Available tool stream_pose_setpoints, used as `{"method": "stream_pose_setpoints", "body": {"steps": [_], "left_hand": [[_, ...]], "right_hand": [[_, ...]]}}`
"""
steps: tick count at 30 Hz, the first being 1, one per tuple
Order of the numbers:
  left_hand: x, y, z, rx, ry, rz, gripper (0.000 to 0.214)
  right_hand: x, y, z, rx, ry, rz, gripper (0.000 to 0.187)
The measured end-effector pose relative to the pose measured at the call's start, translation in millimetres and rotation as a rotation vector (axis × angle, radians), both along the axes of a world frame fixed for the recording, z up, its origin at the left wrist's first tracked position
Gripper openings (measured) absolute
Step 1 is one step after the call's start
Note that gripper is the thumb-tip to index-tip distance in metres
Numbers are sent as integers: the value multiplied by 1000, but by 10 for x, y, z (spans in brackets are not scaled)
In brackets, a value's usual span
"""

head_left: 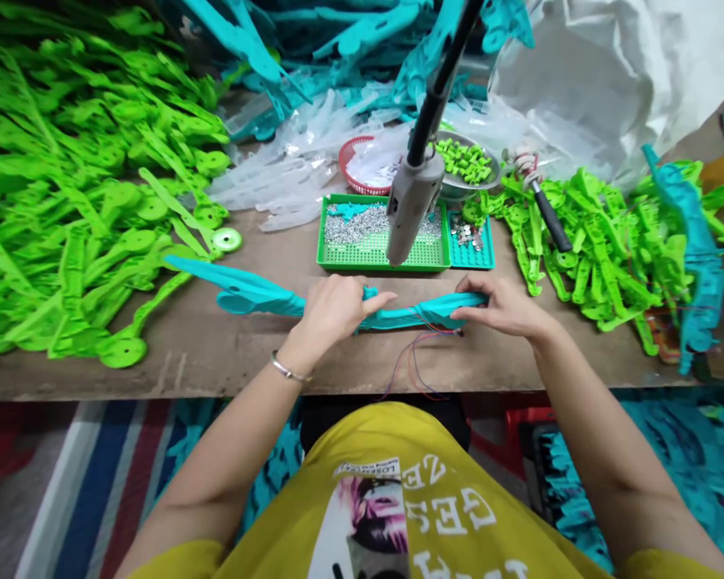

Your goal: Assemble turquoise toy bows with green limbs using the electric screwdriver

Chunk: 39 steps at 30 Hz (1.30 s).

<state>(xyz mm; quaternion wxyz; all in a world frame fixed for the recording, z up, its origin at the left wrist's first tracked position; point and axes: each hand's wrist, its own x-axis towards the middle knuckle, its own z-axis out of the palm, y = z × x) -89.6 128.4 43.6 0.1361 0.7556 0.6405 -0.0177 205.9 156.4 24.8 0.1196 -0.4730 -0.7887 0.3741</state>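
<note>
A long teal plastic toy part (253, 291) lies across the wooden table (217, 362) in front of me. My left hand (331, 310) is closed around its middle. My right hand (499, 306) pinches its right end with fingers pressed together. Thin red and blue wires (419, 362) trail from the part over the table's front edge. A grey electric screwdriver (411, 201) hangs on a black arm just above and behind my hands.
A green tray (374, 256) of silver screws and a teal tray (474, 249) sit behind the part. Piles of green plastic parts (72, 177) fill the left and green parts (603, 233) the right. A red basket (353, 165), a metal bowl of green pieces (466, 161) and clear bags stand farther back.
</note>
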Motion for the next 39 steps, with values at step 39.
{"method": "stream_pose_setpoints", "body": {"steps": [39], "left_hand": [[-343, -629, -536, 676, -353, -602, 25]], "right_hand": [[-746, 86, 26, -28, 8, 839, 18]]}}
